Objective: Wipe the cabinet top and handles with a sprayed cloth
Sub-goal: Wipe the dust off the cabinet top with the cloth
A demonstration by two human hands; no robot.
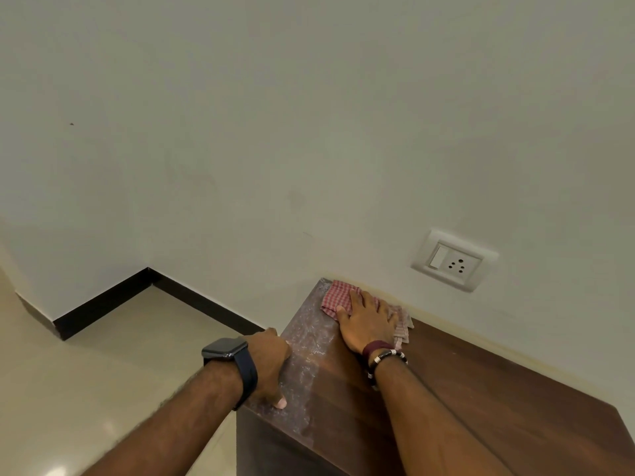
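Cloth (338, 298) lies at the top's (481, 400) far left corner by the wall; your right hand (366, 321) presses it flat, fingers spread, to scrub. Your left hand (271, 367) curls over the left edge, bracing you.

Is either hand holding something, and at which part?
The right hand presses flat on the middle of the checked cloth. The left hand grips the cabinet top at its left edge.
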